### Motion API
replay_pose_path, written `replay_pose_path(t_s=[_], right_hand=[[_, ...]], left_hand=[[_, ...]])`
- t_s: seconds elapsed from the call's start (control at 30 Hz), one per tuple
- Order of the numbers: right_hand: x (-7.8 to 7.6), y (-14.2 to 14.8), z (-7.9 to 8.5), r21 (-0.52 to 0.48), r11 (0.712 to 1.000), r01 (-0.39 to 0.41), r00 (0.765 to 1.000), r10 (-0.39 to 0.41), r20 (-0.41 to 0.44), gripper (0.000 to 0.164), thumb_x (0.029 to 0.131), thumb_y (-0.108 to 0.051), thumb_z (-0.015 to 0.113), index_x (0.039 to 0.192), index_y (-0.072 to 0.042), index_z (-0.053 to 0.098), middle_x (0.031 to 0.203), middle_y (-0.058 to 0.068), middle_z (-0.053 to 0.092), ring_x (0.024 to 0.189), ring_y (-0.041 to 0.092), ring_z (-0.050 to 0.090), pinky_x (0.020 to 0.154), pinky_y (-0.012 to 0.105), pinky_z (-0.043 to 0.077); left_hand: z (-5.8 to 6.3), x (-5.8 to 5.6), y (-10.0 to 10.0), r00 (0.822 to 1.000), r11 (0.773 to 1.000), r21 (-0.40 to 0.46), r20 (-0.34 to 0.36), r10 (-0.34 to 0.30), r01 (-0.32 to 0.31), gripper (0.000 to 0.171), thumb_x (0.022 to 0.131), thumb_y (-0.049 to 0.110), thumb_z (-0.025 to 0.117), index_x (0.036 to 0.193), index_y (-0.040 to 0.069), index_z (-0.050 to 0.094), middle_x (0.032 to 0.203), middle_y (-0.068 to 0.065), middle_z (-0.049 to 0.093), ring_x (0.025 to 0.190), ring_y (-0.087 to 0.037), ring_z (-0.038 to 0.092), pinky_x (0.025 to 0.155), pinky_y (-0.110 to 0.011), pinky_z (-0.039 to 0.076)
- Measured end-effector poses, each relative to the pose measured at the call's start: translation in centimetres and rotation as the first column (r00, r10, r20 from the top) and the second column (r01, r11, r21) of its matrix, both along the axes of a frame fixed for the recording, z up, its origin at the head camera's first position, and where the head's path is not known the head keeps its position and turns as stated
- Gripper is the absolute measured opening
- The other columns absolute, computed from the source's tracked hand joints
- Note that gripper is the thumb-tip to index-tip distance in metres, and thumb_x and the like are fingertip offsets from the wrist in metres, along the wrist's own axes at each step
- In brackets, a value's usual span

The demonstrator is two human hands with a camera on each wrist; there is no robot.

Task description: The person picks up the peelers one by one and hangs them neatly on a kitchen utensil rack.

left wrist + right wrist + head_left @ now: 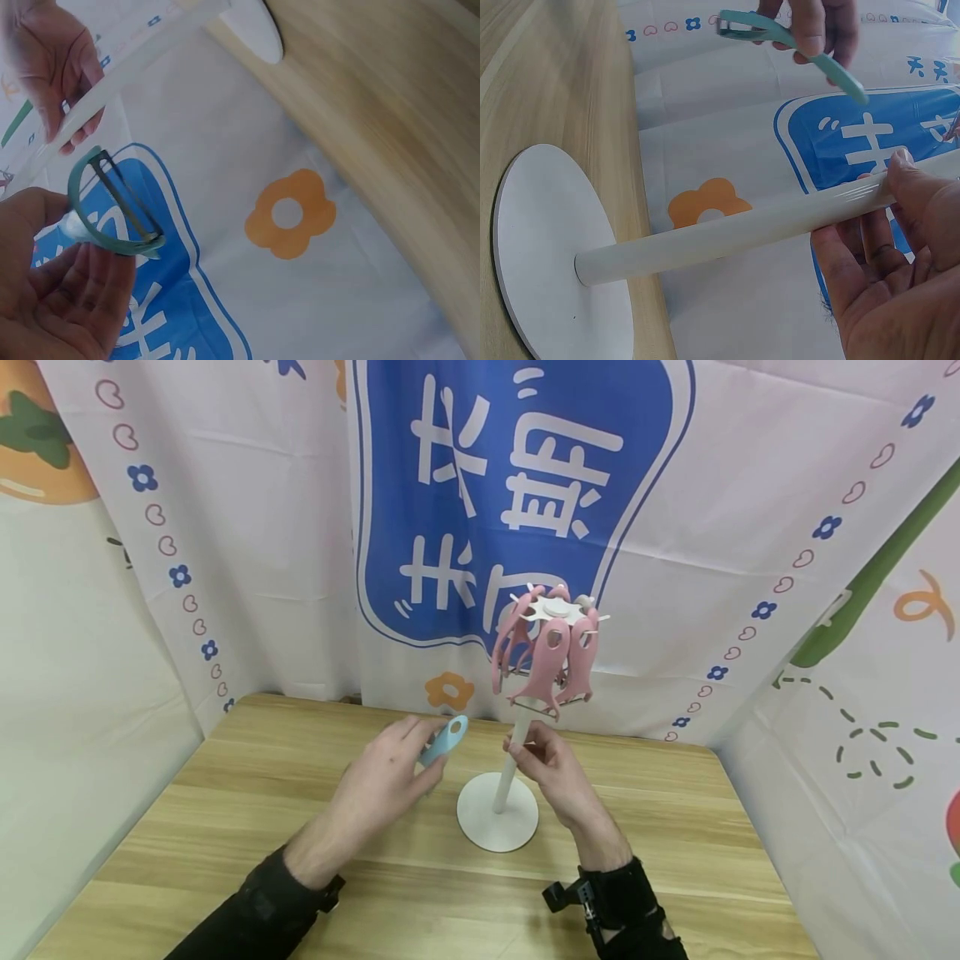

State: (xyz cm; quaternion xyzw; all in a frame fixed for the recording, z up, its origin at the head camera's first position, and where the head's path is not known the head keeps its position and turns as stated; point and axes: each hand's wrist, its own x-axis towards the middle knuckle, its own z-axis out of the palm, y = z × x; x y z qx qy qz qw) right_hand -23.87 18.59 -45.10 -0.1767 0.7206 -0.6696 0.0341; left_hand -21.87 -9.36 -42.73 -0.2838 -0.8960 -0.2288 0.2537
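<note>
My left hand [390, 768] pinches a light blue peeler [446, 739] between thumb and fingers, above the table and left of a white stand. In the left wrist view the Y-shaped head of the peeler [112, 240] shows its metal blade [127, 196]. With thumb and fingers my right hand [553, 768] holds the white pole [727, 238] of the stand partway up. The pole rises from a round white base [480, 827] on the table. Several pink peelers [548, 662] hang around the white hooked top [557, 609] of the stand, blades downward.
The wooden table [225, 802] spreads under both hands. Behind it hangs a white printed cloth [277, 527] with a blue panel and an orange flower [450, 691] pattern, close behind the stand. More printed cloth [862, 827] hangs at the right side.
</note>
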Motion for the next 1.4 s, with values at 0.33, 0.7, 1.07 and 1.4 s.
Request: replay_pose_path(t_s=[0.33,0.7,1.07,1.4], right_hand=[[0.0,0.0,0.0,0.000,1.000,-0.001,1.000,0.001,0.001,0.031,0.104,-0.022,0.063,0.127,-0.002,0.059,0.127,0.021,0.060,0.120,0.033,0.057,0.107,0.052,0.047],[0.0,0.1,0.1,0.006,1.000,-0.010,1.000,0.010,-0.005,0.033,0.104,-0.024,0.062,0.128,-0.001,0.059,0.129,0.026,0.059,0.119,0.033,0.057,0.107,0.053,0.046],[0.0,0.2,0.1,0.009,1.000,-0.017,1.000,0.017,-0.010,0.039,0.105,-0.023,0.061,0.132,0.006,0.056,0.131,0.029,0.057,0.120,0.033,0.057,0.108,0.054,0.045],[0.0,0.2,0.1,0.008,1.000,-0.010,1.000,0.010,-0.002,0.040,0.105,-0.024,0.062,0.133,0.004,0.056,0.129,0.021,0.060,0.120,0.033,0.057,0.108,0.051,0.046]], left_hand=[[1.5,-0.2,0.7,0.992,0.993,0.114,-0.121,-0.025,0.038,0.050,0.090,0.023,0.077,0.137,0.009,0.062,0.105,-0.001,0.065,0.090,-0.012,0.063,0.072,-0.026,0.057],[3.3,0.0,1.5,0.986,0.973,0.219,-0.164,-0.032,0.068,0.049,0.093,0.024,0.075,0.137,0.007,0.062,0.110,-0.002,0.065,0.093,-0.011,0.064,0.080,-0.026,0.057],[5.2,0.1,2.6,0.983,0.946,0.306,-0.174,-0.055,0.107,0.048,0.096,0.026,0.070,0.140,0.012,0.060,0.112,0.000,0.063,0.097,-0.009,0.061,0.083,-0.029,0.057],[7.1,0.3,3.8,0.979,0.928,0.340,-0.183,-0.092,0.151,0.048,0.099,0.027,0.068,0.144,0.014,0.058,0.114,0.001,0.062,0.097,-0.008,0.059,0.083,-0.027,0.056]])
